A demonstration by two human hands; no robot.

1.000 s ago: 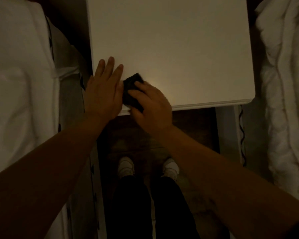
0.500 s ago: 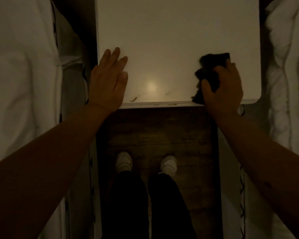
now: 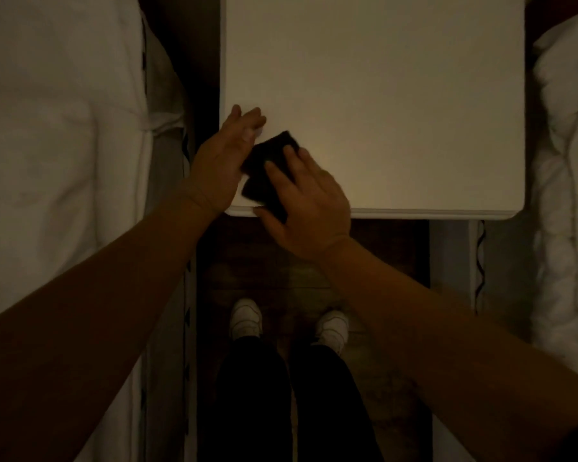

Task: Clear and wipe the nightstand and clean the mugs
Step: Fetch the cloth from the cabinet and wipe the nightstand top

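We saw that the right hand (image 3: 309,208) had swung the dark cloth (image 3: 270,168) back from the desk's far right side, where it had been half a second before, to the near left corner of the desk (image 3: 397,105). There the right grip pressed the cloth flat, fingers spread on top of it and the thumb hooked under the desk's front edge; whether the fingers also pinched the fabric we could not tell. The left hand (image 3: 226,161) lay just left of that grip, released, with straight fingers resting on the desk's corner and its inner side touching the cloth. Small dark crumbs that had lain near the front edge between the two hands were now hidden under the cloth or gone; the dim light left that unsettled. We judged the wiping pass to be gathering debris toward the left hand, and the top already cleared, with no mugs in view. White bedding (image 3: 47,161) lay further left of the grips. We could read no brand, label or writing anywhere.
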